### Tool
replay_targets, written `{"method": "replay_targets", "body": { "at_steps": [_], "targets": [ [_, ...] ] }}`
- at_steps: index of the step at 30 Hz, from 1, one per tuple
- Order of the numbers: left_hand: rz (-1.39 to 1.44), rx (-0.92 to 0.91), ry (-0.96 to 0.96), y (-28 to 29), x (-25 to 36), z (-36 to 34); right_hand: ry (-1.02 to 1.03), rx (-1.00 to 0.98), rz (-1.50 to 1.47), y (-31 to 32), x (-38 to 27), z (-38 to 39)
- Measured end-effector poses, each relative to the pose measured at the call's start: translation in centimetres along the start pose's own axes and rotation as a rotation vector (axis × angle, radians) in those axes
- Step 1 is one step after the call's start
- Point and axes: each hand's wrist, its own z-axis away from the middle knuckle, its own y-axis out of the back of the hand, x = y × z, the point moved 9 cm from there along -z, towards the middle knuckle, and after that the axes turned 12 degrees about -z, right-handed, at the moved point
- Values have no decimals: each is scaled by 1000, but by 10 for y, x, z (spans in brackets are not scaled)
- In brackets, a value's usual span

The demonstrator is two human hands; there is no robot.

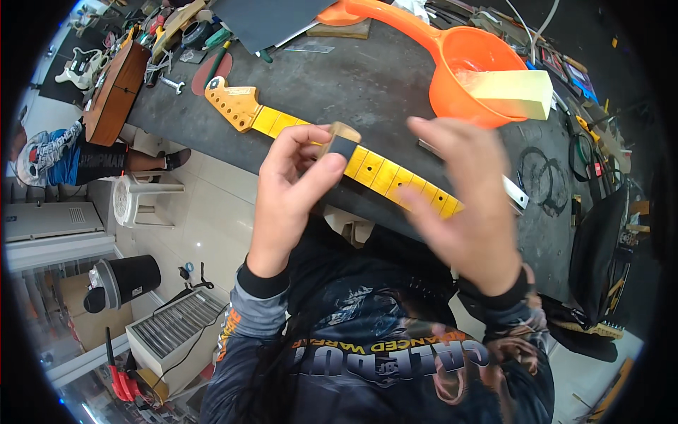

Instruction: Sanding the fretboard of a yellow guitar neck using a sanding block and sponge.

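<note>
Dark grey and scuffed, the work surface (367,99) stretches across the upper part of the frame, crowded with tools toward its far edges. Diagonally across the centre lies a glossy amber wooden guitar neck (381,177) with black dot inlays, its headstock toward the upper left. Just above its middle, the left hand (286,187) has a small tan block (346,132) with a dark, flat facing pinched between thumb and fingers. The right hand (470,205), blurred at the neck's lower-right end, has its grip released, fingers spread; whether it touches the wood cannot be told. At upper right, a bright orange plastic dipper (448,95) carries a pale yellow rectangular block (515,92).

Good handling probably calls for keeping the dark facing smooth against the tan block, pressing evenly, holding it level, and steadying the neck so it cannot rock.
</note>
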Motion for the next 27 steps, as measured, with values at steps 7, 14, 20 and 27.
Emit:
{"method": "replay_targets", "body": {
  "at_steps": [7,14,20,27],
  "targets": [
    [307,-145,111,-22,9,26,33,105,-162,-62,-5,12],
    [343,-132,88,-20,8,34,90,127,-121,-64,-15,16],
    [252,-103,56,-21,10,37,90,187,-144,-67,-10,24],
    [95,-65,19,-11,4,21,-31,94,-48,-60,9,33]
  ]
}}
